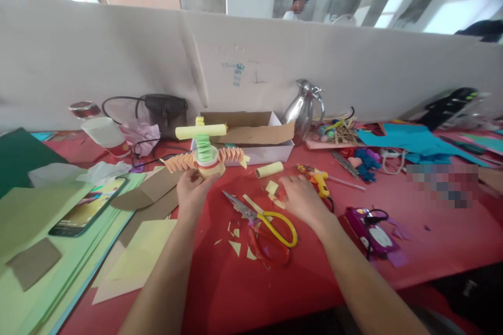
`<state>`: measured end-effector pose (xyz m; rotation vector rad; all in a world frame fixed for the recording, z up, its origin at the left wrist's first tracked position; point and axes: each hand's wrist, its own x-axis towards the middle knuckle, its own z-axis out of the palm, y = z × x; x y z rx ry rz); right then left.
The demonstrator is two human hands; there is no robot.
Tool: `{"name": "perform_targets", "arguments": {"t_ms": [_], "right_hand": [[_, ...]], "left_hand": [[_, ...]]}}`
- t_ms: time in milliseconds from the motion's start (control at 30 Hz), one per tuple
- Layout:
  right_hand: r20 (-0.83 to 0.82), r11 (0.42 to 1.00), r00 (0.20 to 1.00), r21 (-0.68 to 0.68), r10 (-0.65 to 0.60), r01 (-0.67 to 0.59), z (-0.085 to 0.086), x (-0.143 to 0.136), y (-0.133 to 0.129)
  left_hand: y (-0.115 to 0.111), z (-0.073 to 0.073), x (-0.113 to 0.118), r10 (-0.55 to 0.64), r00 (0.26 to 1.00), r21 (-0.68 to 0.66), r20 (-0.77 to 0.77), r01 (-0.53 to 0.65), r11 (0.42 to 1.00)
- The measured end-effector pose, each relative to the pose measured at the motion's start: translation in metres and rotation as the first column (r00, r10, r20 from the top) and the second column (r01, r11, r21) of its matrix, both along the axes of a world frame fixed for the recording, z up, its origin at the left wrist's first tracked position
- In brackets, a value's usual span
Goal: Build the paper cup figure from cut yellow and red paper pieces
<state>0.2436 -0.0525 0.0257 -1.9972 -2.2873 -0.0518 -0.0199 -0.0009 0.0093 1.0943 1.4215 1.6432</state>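
In the head view, my left hand grips the paper figure by its round cup-like body. The figure has a green folded-paper neck, orange accordion arms and a rolled yellow paper tube lying across its top. My right hand is low over the red table, its fingers bent and pressed together beside small yellow paper scraps. Whatever its fingertips pinch, if anything, is hidden. Between the hands lie scissors with one yellow and one red handle. A loose yellow paper roll rests just beyond the right hand.
A yellow glue gun lies right of my right hand, with a purple device nearer. Behind stand an open cardboard box and a metal jug. Paper sheets and a phone are at left. A white partition borders the table.
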Motion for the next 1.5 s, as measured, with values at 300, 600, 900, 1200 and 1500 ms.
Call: {"name": "perform_targets", "arguments": {"t_ms": [300,600,900,1200,1500], "right_hand": [[-0.083,1.000,0.997,-0.010,0.008,-0.009,-0.006,-0.028,0.020],[-0.774,0.998,0.633,-0.028,0.011,-0.052,-0.005,-0.057,0.024],[-0.914,0.984,0.407,-0.073,-0.001,-0.163,-0.030,-0.103,0.072],[-0.805,0.990,0.594,-0.079,0.008,-0.120,-0.050,-0.109,0.096],[-0.706,0.989,0.705,-0.044,0.069,-0.141,-0.044,-0.091,0.081]], "left_hand": [[0.001,-0.003,-0.006,0.007,0.994,-0.017,-0.113,-0.009,1.000],[-0.001,0.002,-0.004,-0.032,0.999,-0.004,-0.004,0.032,0.999],[-0.002,0.008,0.001,-0.121,0.987,0.020,0.106,0.119,0.993],[0.014,-0.021,0.009,-0.163,0.987,-0.059,-0.009,0.162,0.985],[0.019,-0.034,0.018,-0.198,0.973,-0.102,-0.122,0.186,0.977]]}}
